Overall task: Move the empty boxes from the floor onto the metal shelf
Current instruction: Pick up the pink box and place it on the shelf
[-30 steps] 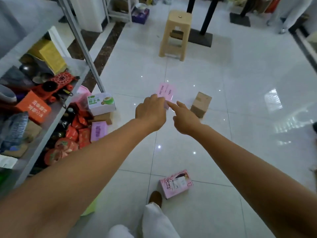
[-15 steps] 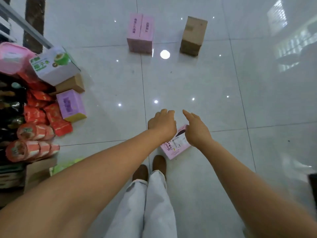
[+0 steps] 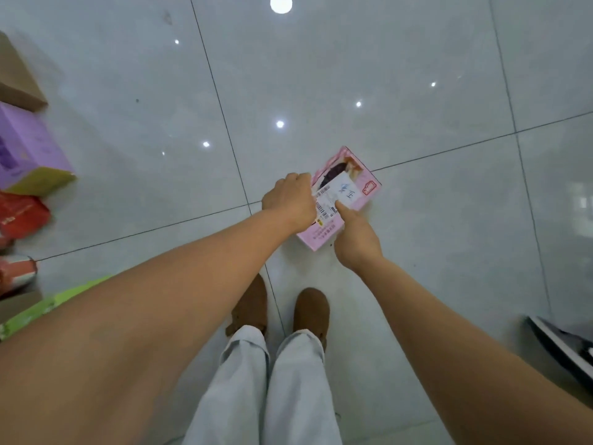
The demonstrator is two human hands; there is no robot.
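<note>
1. A person bends over a pink box lying flat on the tiled floor, just ahead of two brown shoes.
2. The left hand curls its fingers over the box's left edge, gripping it. The right hand lays one straight digit on the white label; its other fingers are hidden, so its grasp cannot be told.
3. The step in hand appears to be the pick-up.
4. The next move likely calls for a firm two-sided hold and a level lift toward the metal shelf, which is out of view.
</note>
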